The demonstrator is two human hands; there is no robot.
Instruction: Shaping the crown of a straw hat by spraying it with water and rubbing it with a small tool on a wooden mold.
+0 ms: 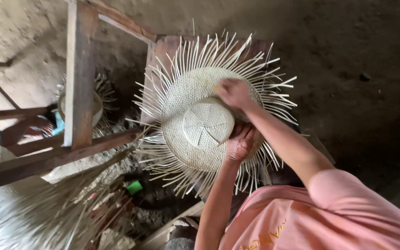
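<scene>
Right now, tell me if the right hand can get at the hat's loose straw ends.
Probably yes: the right hand lies on the hat's brim near the loose straw ends, nothing covers them, and the left hand is at the crown.

A small brown wooden stool point(163, 48) carries the pale woven straw hat with loose unwoven strips point(195, 125), which lies directly on it; the stool stands on a bare earthen floor point(357, 69). On that floor near the stool lie a bundle of dry straw strips point(65, 208) and a small green object point(134, 187).
</scene>
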